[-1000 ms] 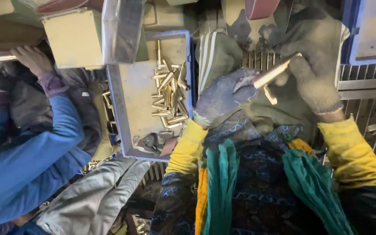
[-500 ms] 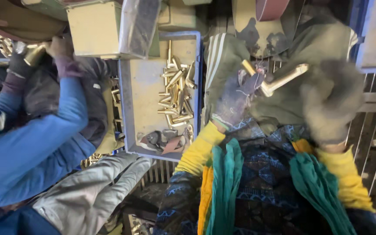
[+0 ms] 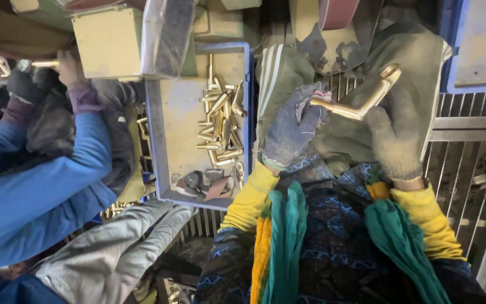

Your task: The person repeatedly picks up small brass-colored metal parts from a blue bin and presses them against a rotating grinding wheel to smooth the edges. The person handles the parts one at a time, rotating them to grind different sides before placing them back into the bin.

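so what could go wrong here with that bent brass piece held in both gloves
The bent brass piece is held in the air by the left hand at one end and the right hand near the bend; it could slip and drop through the metal grating. The co-worker's arm is close, so a bump seems possible.

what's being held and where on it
A bent brass tube, held by both gloved hands: the left hand grips its lower-left end, the right hand holds it near the bend, its upper end sticking free.
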